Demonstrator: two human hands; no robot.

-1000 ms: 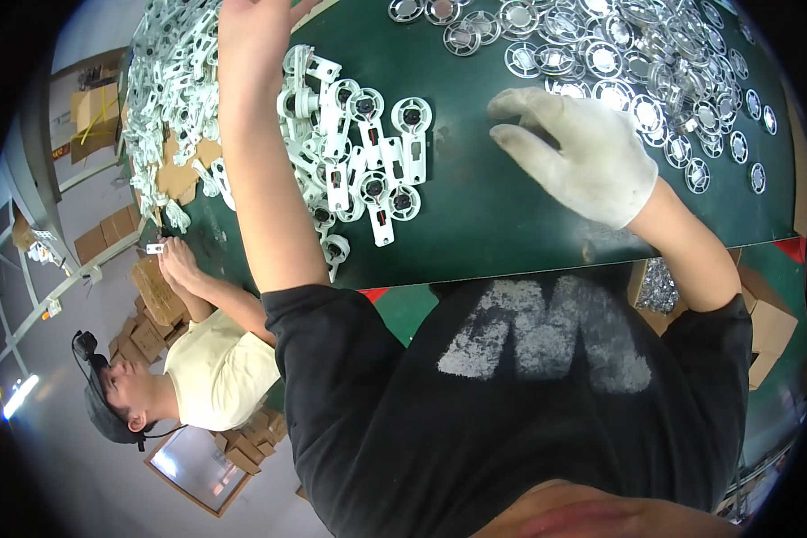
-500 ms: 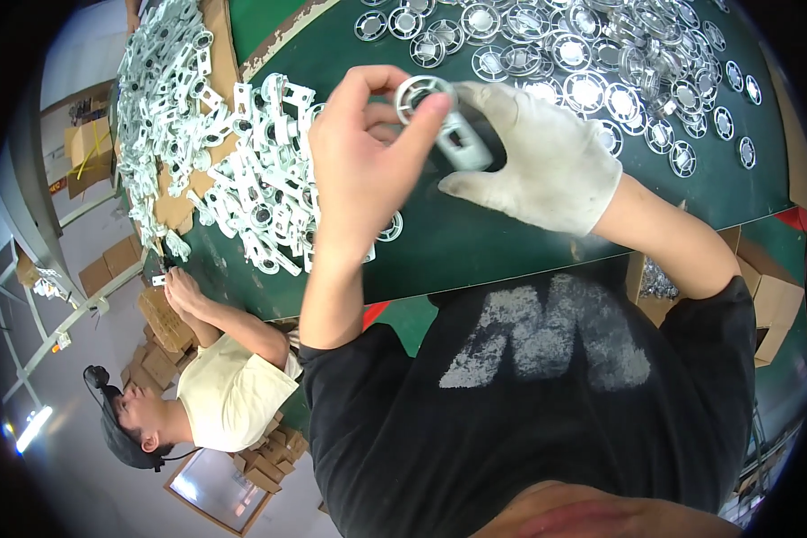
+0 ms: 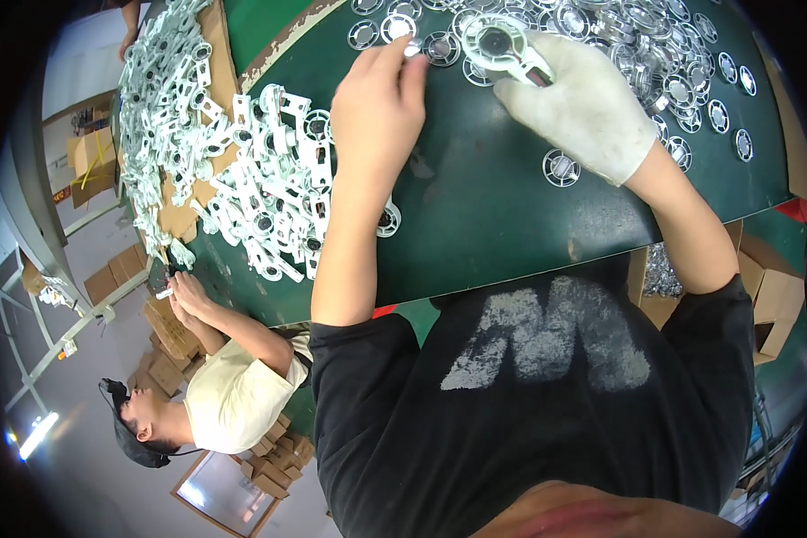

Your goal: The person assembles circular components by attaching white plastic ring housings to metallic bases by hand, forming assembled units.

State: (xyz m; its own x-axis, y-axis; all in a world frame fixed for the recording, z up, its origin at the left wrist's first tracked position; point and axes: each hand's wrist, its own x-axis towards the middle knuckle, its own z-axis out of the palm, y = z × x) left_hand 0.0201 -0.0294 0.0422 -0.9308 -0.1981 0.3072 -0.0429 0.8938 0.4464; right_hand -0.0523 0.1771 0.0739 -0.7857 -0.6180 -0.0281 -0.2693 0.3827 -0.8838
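Observation:
My right hand [image 3: 587, 103], in a white glove, grips a white plastic part with a round ring end [image 3: 502, 43] above the green table [image 3: 475, 215]. My bare left hand [image 3: 381, 99] is just left of it, thumb and forefinger pinched on a small pale piece [image 3: 412, 49] at the edge of the scattered round silvery discs [image 3: 663, 63]. One disc [image 3: 560, 168] lies alone under my right wrist. Another disc [image 3: 387, 220] shows beside my left forearm.
A heap of white assembled parts [image 3: 269, 188] lies on cardboard at the table's left. A co-worker in a pale shirt [image 3: 229, 403] works at the table's lower left edge, hands [image 3: 184, 291] on it. Open cardboard boxes [image 3: 771, 296] stand at my right; more boxes [image 3: 94, 157] sit on the floor.
My left hand left the heap of white parts and came across to my right hand. My right hand took up a white ring part, and both hands moved farther up the table.

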